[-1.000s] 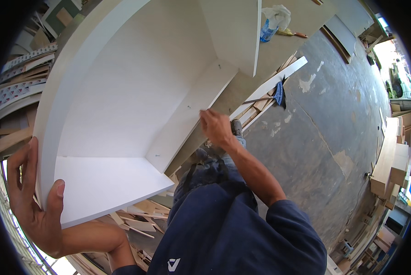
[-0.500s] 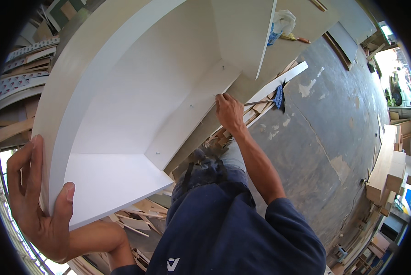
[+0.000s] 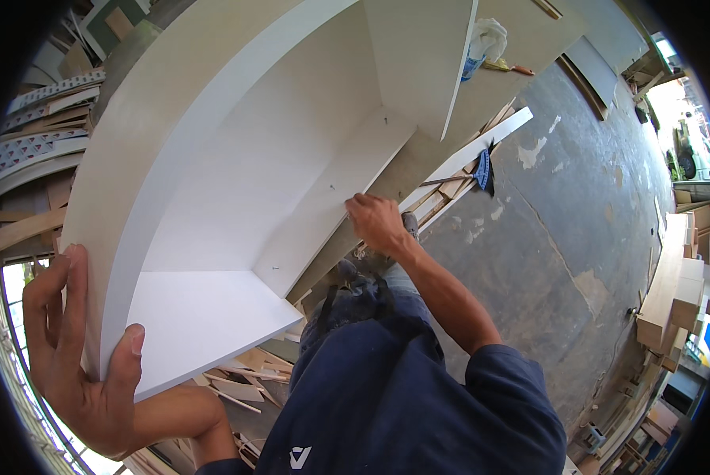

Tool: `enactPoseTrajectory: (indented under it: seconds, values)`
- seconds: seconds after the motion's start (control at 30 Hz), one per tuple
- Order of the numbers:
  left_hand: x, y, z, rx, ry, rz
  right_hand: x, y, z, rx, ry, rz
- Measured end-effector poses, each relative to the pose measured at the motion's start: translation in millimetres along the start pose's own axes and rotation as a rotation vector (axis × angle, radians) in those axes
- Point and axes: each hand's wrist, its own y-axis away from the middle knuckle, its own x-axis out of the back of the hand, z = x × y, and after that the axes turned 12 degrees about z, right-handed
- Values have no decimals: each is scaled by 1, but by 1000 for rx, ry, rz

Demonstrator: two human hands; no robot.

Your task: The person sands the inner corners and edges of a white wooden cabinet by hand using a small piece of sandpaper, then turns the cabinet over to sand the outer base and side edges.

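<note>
A white box-shaped cabinet [image 3: 260, 150] takes up the left and middle of the view, its open side toward me. Inside, a long narrow rail [image 3: 311, 214] carries three small metal pegs, one of them a middle peg [image 3: 332, 188]. My left hand [image 3: 66, 388] grips the cabinet's left side panel, thumb on the front edge and fingers on the outer face. My right hand [image 3: 377, 223] is closed in a pinch at the rail's near edge. Whatever its fingertips hold, if anything, is hidden.
On the board beyond stand a blue container [image 3: 472, 63] with white cloth and a paintbrush [image 3: 513, 68]. Wood strips and a blue broom head [image 3: 482, 169] lie right of the cabinet. Offcuts [image 3: 240, 384] are below it; stacked boards [image 3: 668, 277] line the far right.
My right hand has moved down and left along the rail's edge, toward me. The cabinet and my left hand appear shifted slightly right and down in the view.
</note>
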Motion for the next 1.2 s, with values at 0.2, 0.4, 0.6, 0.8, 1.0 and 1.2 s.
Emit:
enactPoseTrajectory:
  seconds: [0.2,0.4,0.6,0.8,1.0,1.2]
  values:
    - [-2,-6,4,38,126,42,4,-3,25,33,132,205]
    - [-6,-4,-2,78,109,73,-7,12,11,-248,-144,325]
    - [-9,-6,-24,-3,-29,53,-12,-18,43,-368,-72,730]
    - [-12,-5,-31,15,-24,60,-28,12,-15,-344,-113,574]
    - [-11,-6,-33,41,31,55,-41,49,-80,-85,-318,361]
    - [-14,-8,-38,87,33,69,-25,12,-16,-465,-193,613]
